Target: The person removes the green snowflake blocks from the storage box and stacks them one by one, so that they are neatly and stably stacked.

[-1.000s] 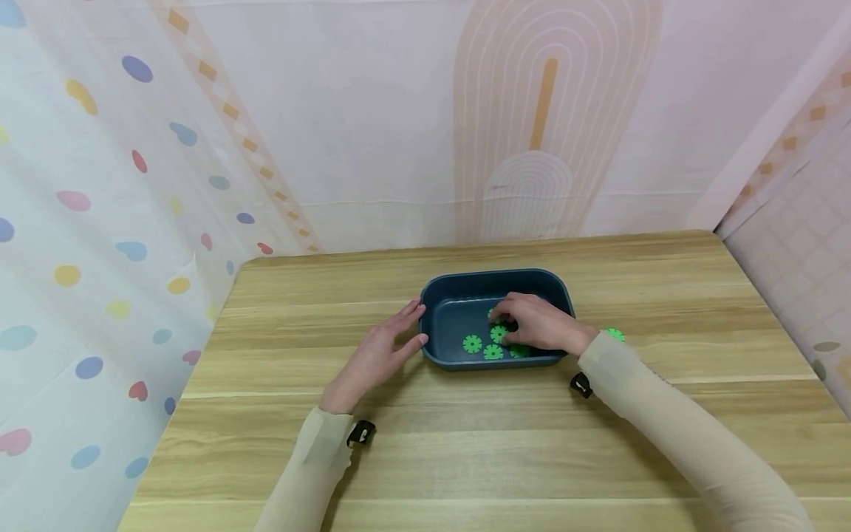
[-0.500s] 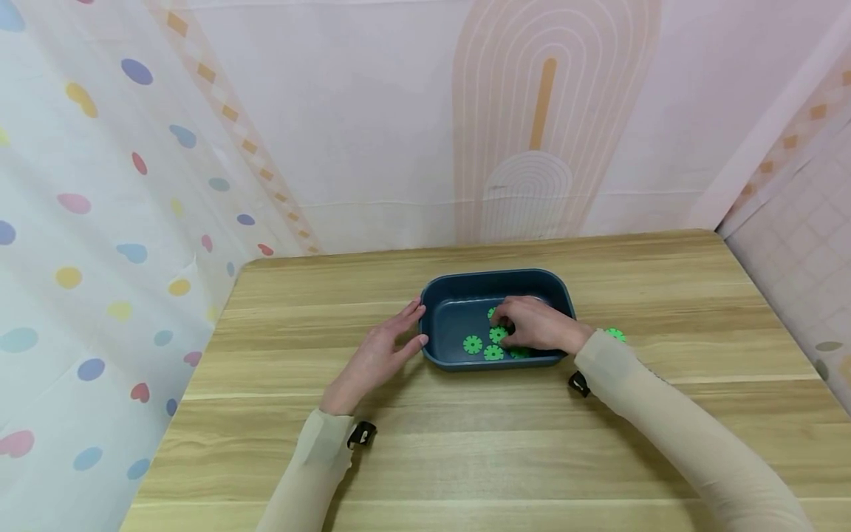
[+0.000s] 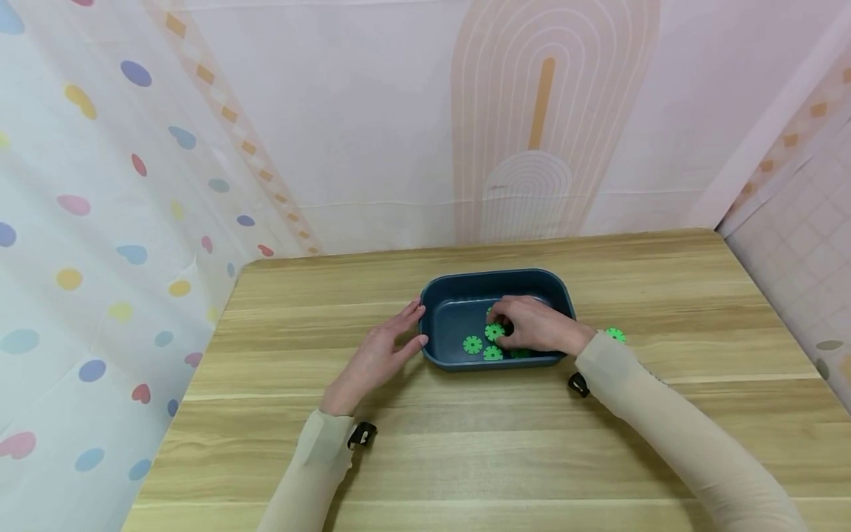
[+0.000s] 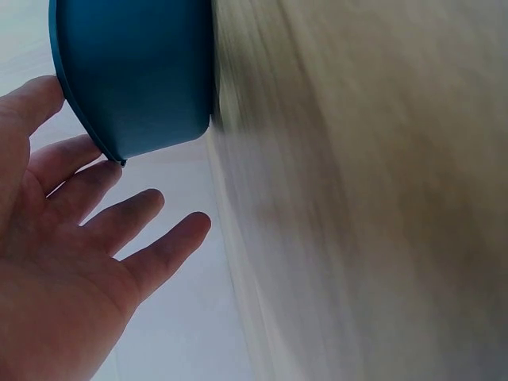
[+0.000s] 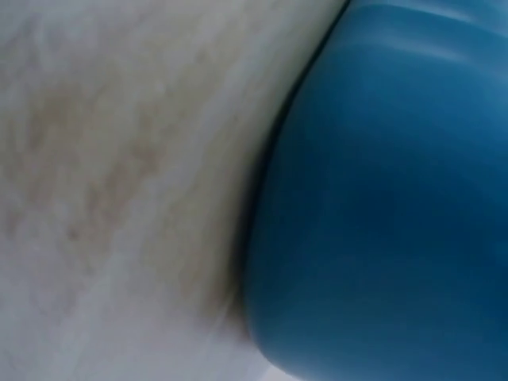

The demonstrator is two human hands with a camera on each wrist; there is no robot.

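Note:
In the head view a dark blue rectangular tray (image 3: 459, 365) stands on the wooden table. Several green notched plastic discs (image 3: 473, 345) lie on its floor. My left hand (image 3: 375, 358) touches the tray's left end with straight, spread fingers; the left wrist view shows the fingertips of this hand (image 4: 87, 230) at the rim. Reaching over the right end, my right hand (image 3: 540, 325) has its thumb and fingers curled around the edge of one green disc (image 3: 494, 332). Other discs are partly hidden beneath and behind that hand. Only the tray's outer wall (image 5: 381, 222) shows in the right wrist view.
Another green disc (image 3: 615, 335) lies on the table right of the tray, beside the right sleeve. The wooden table (image 3: 425, 458) reaches back to a patterned curtain (image 3: 372, 148). More curtain hangs on the left and right.
My right fingers and the disc between them have shifted slightly left inside the tray. The left hand and the tray have stayed where they were.

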